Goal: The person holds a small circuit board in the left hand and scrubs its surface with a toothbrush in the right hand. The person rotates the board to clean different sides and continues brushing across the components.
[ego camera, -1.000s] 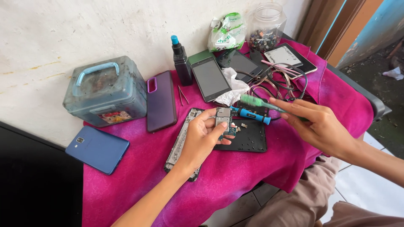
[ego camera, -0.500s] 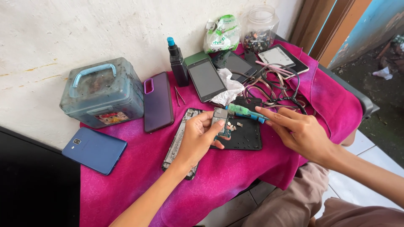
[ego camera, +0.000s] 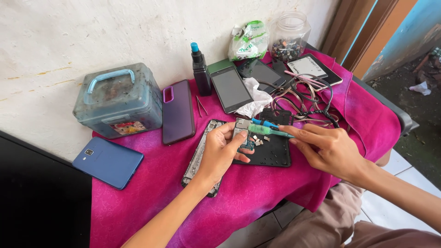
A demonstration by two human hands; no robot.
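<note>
Since a moment ago, both hands have drawn closer over the black work mat [ego camera: 271, 154] and the right hand has slid its green-handled screwdriver [ego camera: 268, 131] leftward toward the board. Beneath everything spreads the magenta cloth [ego camera: 147, 193], with a grey-blue lidded box [ego camera: 117, 101] by the wall, a blue phone [ego camera: 108, 161] at the near left and a purple phone [ego camera: 177, 111] beside the box. Reaching in from below, the left hand [ego camera: 220, 154] curls forward, thumb and fingers pinching a small circuit board [ego camera: 243, 135] at the mat's left edge. Stretched in from the right, the right hand [ego camera: 328, 149] grips the screwdriver between thumb and forefinger.
</note>
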